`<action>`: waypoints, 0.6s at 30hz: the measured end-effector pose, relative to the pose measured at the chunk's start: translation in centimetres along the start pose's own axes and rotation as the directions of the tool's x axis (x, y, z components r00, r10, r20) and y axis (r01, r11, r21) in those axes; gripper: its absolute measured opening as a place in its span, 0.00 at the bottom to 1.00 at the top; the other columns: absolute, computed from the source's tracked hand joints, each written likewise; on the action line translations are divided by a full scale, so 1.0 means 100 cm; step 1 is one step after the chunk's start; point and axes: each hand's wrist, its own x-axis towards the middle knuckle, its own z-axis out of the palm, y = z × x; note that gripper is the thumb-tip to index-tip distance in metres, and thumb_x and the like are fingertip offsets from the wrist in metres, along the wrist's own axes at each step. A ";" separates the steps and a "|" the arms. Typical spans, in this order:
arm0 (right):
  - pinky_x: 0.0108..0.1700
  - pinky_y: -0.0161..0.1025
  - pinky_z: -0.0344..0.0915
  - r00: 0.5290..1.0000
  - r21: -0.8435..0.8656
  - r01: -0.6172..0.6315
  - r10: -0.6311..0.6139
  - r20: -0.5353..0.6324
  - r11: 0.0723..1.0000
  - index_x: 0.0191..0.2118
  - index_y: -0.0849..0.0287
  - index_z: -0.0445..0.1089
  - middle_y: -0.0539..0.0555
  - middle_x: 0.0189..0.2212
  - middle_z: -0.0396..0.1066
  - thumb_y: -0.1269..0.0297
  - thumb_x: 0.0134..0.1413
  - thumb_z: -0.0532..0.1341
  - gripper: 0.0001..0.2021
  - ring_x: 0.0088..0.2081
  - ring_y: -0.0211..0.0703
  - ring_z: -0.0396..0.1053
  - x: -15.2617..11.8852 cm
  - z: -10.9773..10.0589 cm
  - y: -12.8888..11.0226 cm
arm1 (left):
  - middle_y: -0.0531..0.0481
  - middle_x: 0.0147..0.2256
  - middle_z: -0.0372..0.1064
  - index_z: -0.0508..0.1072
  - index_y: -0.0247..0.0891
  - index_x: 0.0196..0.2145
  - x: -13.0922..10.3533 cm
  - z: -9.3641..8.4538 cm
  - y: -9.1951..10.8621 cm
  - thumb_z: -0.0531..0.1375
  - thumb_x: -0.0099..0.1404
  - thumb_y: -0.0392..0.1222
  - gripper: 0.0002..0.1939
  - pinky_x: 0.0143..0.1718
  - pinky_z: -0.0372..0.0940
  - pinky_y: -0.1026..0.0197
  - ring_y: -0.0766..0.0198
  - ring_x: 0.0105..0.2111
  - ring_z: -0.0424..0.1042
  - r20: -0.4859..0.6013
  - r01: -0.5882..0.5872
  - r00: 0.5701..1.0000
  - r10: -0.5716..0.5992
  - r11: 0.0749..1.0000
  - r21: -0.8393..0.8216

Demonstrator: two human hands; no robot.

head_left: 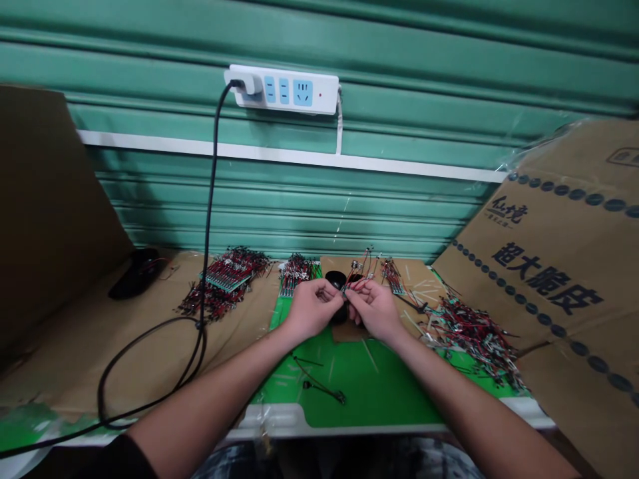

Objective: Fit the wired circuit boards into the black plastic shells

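Observation:
Above the green work surface [369, 392], my left hand [315, 308] and my right hand [374, 310] meet fingertip to fingertip. Both are closed in a pinch around a small wired part, mostly covered by the fingers. A thin red wire [355, 284] shows by my right fingers. Behind my hands is a round black object [335, 278], partly hidden. Small boards with red and black wires [298, 274] lie past my left hand, and a similar strip [393, 276] lies past my right. Nearer me rests a loose wired piece [323, 391].
A tangled heap of wired parts [479, 339] lies at right, stacked wired boards [232, 273] at left. A black cable [213, 166] hangs from the power strip [284, 90] and loops over cardboard. Cardboard walls [564, 266] flank the table; a black object [136, 274] sits far left.

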 end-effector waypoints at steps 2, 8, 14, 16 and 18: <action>0.15 0.31 0.60 1.000 0.009 0.001 0.000 -0.004 1.000 0.34 0.57 0.66 0.47 0.15 0.68 0.43 0.49 0.72 0.24 0.14 0.37 0.64 -0.001 0.001 0.000 | 0.49 0.22 0.74 0.75 0.37 0.22 -0.001 0.001 0.001 0.66 0.53 0.41 0.06 0.26 0.62 0.65 0.65 0.22 0.69 -0.008 -0.007 1.000 0.007 1.000 -0.011; 0.15 0.30 0.61 1.000 0.032 -0.001 0.001 -0.012 0.999 0.34 0.57 0.65 0.46 0.15 0.68 0.44 0.49 0.73 0.24 0.15 0.36 0.65 -0.001 0.002 0.001 | 0.50 0.23 0.74 0.74 0.38 0.22 -0.005 0.004 0.002 0.65 0.55 0.41 0.07 0.26 0.62 0.65 0.65 0.23 0.69 -0.055 -0.028 0.998 0.031 0.998 0.057; 0.13 0.30 0.59 1.000 0.052 -0.009 0.011 -0.026 0.999 0.34 0.57 0.65 0.45 0.15 0.67 0.43 0.48 0.72 0.24 0.13 0.36 0.62 -0.001 0.005 0.004 | 0.50 0.22 0.73 0.73 0.38 0.21 -0.008 0.006 0.003 0.66 0.56 0.42 0.09 0.25 0.62 0.65 0.65 0.23 0.69 -0.080 -0.038 0.996 0.045 0.996 0.079; 0.14 0.30 0.58 0.999 0.054 0.002 0.000 -0.035 0.999 0.35 0.57 0.65 0.45 0.16 0.67 0.43 0.48 0.72 0.24 0.13 0.35 0.62 0.000 0.004 0.002 | 0.50 0.22 0.74 0.74 0.38 0.22 -0.007 0.005 0.003 0.66 0.56 0.43 0.09 0.26 0.62 0.65 0.65 0.23 0.69 -0.095 -0.057 0.994 0.062 0.996 0.063; 0.14 0.30 0.57 0.999 0.042 0.014 -0.012 -0.053 0.999 0.35 0.57 0.66 0.47 0.19 0.70 0.43 0.48 0.73 0.24 0.14 0.34 0.62 0.001 0.001 -0.002 | 0.50 0.23 0.74 0.75 0.37 0.24 -0.004 0.003 0.004 0.66 0.57 0.44 0.09 0.27 0.63 0.65 0.65 0.23 0.70 -0.124 -0.070 0.990 0.074 0.997 0.032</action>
